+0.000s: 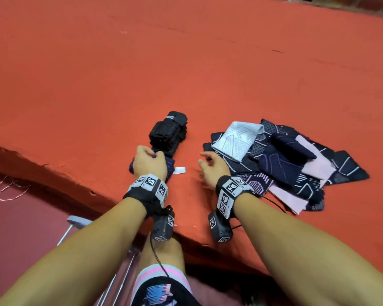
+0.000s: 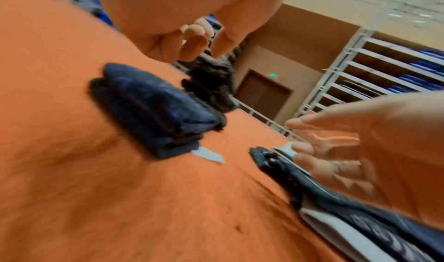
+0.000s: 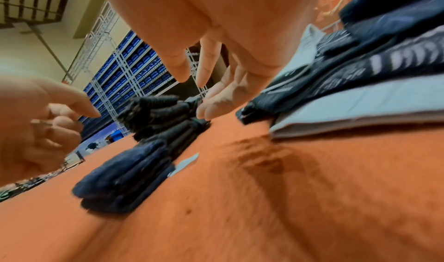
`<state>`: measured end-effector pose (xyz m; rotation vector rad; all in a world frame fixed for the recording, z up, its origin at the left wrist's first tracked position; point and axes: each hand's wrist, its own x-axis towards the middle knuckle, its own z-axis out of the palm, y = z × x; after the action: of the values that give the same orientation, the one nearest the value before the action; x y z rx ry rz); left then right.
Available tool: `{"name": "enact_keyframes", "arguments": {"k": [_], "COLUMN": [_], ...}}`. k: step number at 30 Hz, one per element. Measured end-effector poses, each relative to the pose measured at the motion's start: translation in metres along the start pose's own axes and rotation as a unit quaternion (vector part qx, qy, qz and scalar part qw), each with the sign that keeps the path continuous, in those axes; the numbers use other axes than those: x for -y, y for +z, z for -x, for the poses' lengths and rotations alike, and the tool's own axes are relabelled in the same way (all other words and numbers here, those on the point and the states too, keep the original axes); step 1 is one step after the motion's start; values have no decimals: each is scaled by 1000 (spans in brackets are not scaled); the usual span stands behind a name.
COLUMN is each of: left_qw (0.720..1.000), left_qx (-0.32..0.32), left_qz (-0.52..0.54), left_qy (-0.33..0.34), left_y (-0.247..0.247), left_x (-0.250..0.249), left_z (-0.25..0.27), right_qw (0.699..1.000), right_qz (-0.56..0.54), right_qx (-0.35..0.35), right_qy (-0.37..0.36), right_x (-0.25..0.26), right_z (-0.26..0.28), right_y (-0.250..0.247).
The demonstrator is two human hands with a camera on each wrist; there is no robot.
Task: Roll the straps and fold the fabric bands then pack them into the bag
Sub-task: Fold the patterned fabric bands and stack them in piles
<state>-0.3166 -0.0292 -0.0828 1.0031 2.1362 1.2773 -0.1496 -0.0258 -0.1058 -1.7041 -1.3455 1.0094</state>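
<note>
A bundle of black rolled straps (image 1: 168,131) (image 2: 211,87) (image 3: 158,114) lies on the orange table (image 1: 186,62). Just in front of it sits a folded navy band (image 1: 170,165) (image 2: 153,110) (image 3: 125,176) with a white tag (image 1: 179,170). My left hand (image 1: 149,161) (image 2: 201,43) (image 3: 48,125) hovers over that band, its fingers loosely curled and holding nothing. To the right lies a loose pile of navy, white and pink fabric bands (image 1: 285,162) (image 2: 360,218) (image 3: 360,76). My right hand (image 1: 208,166) (image 2: 336,146) (image 3: 216,87) is spread open at the pile's left edge.
The table's front edge (image 1: 75,184) runs diagonally close to my wrists. Below it a metal chair frame (image 1: 75,228) and my knee show. Thin string (image 1: 5,186) lies on the floor at the left. White shelving racks (image 2: 360,76) stand in the background.
</note>
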Motion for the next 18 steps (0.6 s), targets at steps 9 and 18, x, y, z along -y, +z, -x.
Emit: {"name": "enact_keyframes", "arguments": {"k": [9,18], "left_qw": [976,951], "left_qx": [189,305], "left_qz": [8,-30], "left_qy": [112,52], "left_y": [101,162], "left_x": [-52,-39], "left_z": [23,15], "right_qw": [993,991], "right_qz": [43,101], "right_qx": [-107,-87], "right_qy": [15,27], "right_x": [-39,-53], "right_z": [-43,-64], "right_y": [-83,-90]}}
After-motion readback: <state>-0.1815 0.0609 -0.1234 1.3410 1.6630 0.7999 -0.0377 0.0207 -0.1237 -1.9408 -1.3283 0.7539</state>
